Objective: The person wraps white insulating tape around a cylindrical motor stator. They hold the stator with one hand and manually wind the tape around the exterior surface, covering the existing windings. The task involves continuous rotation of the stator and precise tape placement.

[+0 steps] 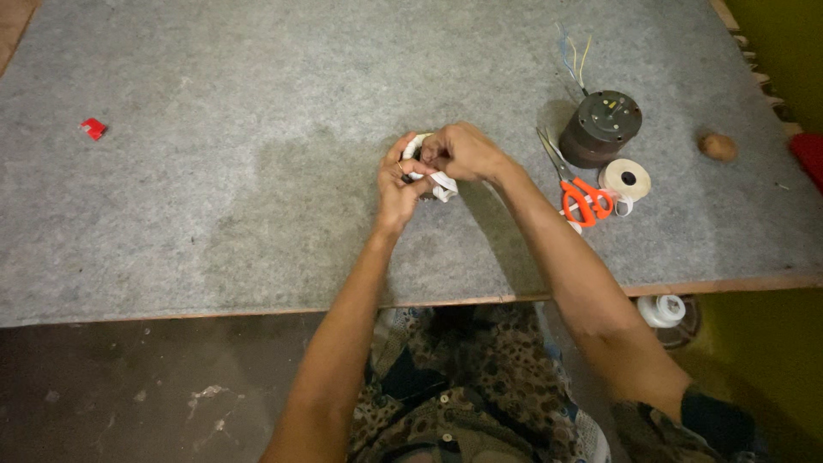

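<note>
Grey felt covers the bench [214, 214], and above its middle my left hand [396, 190] and right hand [463, 152] meet, fingers of both closed around a strip of white cloth tape [441, 184] wound on something small I cannot make out. Near the right edge lie orange-handled scissors [583, 199], a cream tape roll [625, 179] and a dark round motor [600, 129].

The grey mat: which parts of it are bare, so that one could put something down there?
The grey mat is bare between the small red piece and the hands, left and right, which hold a white object. The far middle is bare too. The right side is crowded: dark motor, orange scissors, tape roll, brown lump.
</note>
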